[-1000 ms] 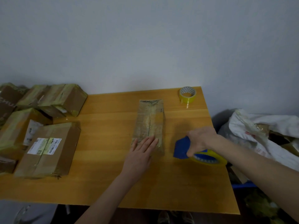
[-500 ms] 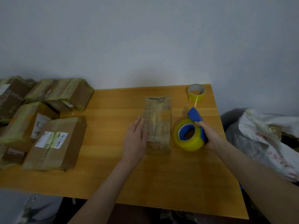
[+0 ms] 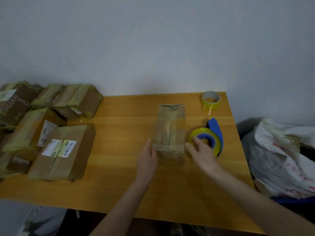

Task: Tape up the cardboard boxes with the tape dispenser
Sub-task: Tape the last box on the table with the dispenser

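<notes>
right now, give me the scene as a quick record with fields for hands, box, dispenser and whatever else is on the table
left hand: flat, fingers straight, against the left side of the centre box
right hand: fingers spread, beside the tape dispenser, gripping nothing
centre box: lengthwise on the table, top taped
tape dispenser: blue, yellow roll, on the table right of the box
spare tape roll: far right corner
taped boxes: piled at the left end
white bag: off the table, right
</notes>
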{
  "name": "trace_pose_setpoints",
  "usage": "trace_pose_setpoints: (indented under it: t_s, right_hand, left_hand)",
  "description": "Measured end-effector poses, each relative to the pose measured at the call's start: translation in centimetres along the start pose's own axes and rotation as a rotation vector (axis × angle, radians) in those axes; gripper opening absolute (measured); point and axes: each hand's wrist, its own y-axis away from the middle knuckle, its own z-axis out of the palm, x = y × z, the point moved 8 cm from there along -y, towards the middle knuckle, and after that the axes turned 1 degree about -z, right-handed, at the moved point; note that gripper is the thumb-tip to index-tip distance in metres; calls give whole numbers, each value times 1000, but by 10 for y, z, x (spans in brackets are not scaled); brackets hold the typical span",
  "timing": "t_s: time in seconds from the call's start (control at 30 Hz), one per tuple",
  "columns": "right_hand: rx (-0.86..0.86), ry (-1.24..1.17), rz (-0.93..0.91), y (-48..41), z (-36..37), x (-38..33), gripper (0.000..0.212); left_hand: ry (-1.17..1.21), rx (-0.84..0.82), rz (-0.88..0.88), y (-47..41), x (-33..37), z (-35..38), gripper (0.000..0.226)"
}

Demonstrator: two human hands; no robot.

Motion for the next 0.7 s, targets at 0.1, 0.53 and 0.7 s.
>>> trace_pose_setpoints:
  t_s: [0.1, 0.53, 0.7]
  right_hand:
    - [8, 33, 50, 3, 39, -8, 81]
    - [147, 106, 18, -19, 18, 11, 55]
    - [172, 17, -27, -14, 10, 13, 53]
  left_hand:
    - [-57, -56, -32, -3, 2, 19, 67]
    - [35, 52, -7, -14, -10, -5, 37]
    - [170, 105, -25, -7, -13, -7, 31]
